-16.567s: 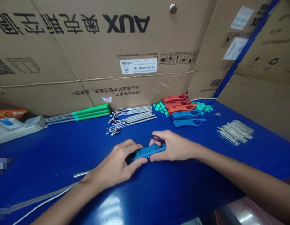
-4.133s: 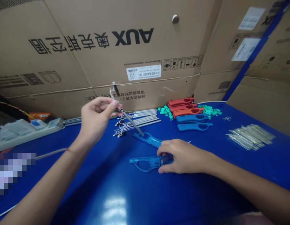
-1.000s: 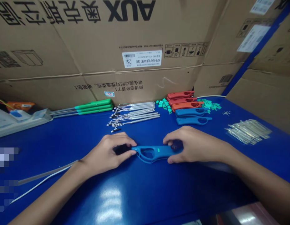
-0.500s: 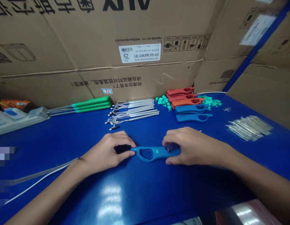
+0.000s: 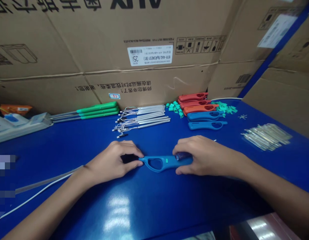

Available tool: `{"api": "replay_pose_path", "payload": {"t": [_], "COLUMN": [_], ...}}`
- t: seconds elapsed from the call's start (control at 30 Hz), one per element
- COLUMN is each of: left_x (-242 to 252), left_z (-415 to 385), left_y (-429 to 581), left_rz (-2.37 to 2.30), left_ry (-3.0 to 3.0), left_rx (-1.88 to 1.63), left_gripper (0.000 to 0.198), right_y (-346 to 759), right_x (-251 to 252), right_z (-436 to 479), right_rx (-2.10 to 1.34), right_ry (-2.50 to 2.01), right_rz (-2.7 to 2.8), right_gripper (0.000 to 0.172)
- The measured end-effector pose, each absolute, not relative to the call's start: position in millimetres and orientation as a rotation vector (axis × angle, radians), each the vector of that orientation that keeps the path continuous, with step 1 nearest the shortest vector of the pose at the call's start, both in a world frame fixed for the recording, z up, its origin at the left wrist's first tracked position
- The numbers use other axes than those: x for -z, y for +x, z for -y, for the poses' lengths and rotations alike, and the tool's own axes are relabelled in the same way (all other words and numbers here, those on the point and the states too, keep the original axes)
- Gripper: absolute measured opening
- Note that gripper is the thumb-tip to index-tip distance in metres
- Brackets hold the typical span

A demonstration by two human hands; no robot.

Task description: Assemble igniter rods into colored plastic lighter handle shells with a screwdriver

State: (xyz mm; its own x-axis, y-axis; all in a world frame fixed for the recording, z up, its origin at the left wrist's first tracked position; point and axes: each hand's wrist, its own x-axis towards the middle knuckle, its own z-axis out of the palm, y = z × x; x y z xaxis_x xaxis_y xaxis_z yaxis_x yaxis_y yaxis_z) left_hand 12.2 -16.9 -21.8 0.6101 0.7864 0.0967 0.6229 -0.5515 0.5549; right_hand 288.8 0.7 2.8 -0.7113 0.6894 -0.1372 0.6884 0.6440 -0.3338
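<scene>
A blue lighter handle (image 5: 160,163) with an oval trigger opening lies across the table in front of me. A small green piece (image 5: 166,160) shows on its middle. My left hand (image 5: 120,159) pinches the narrow tip at the handle's left end between thumb and fingertips. At the other end my right hand (image 5: 196,156) grips the wider body with thumb and fingers. Under the right fingers is a dark purple, translucent cylinder (image 5: 181,156), partly hidden, lying along the handle. Whether it sits inside the handle or on top I cannot tell.
Behind my hands lie silver tubes with wires (image 5: 149,118), green-handled lighters (image 5: 99,110), green caps (image 5: 175,108), red handles (image 5: 193,97) and blue handles (image 5: 206,125). Clear-wrapped pieces (image 5: 266,136) lie right. A power strip (image 5: 24,128) is at left; a cardboard box (image 5: 106,43) stands behind.
Both hands keep their hold on the blue handle, almost unmoved. The purple cylinder shows slightly more at the right fingertips. The view has shifted a little.
</scene>
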Motion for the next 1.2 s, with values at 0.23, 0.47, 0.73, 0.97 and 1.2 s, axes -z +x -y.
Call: {"api": "replay_pose_path", "payload": {"t": [0.23, 0.47, 0.73, 0.97, 1.2], "left_x": [22, 22, 24, 20, 16], "left_z": [16, 16, 15, 16, 23], "left_y": [10, 9, 10, 13, 18], "left_rz": [-1.143, -1.124, -1.083, -1.003, -1.075], "left_ry": [2.381, 2.381, 2.347, 2.432, 2.561], "left_rx": [-0.45, -0.467, -0.476, -0.448, -0.352], "left_gripper": [0.011, 0.01, 0.006, 0.013, 0.016], "right_y": [289, 289, 288, 281, 281], "right_x": [-1, 0, 1, -5, 0], "right_z": [0, 0, 1, 4, 11], "right_rx": [-0.56, -0.572, -0.601, -0.612, -0.512], "right_ry": [-1.159, -1.147, -1.176, -1.304, -1.373], "right_rz": [2.853, 2.839, 2.86, 2.885, 2.891], "right_gripper": [0.03, 0.03, 0.028, 0.027, 0.029]}}
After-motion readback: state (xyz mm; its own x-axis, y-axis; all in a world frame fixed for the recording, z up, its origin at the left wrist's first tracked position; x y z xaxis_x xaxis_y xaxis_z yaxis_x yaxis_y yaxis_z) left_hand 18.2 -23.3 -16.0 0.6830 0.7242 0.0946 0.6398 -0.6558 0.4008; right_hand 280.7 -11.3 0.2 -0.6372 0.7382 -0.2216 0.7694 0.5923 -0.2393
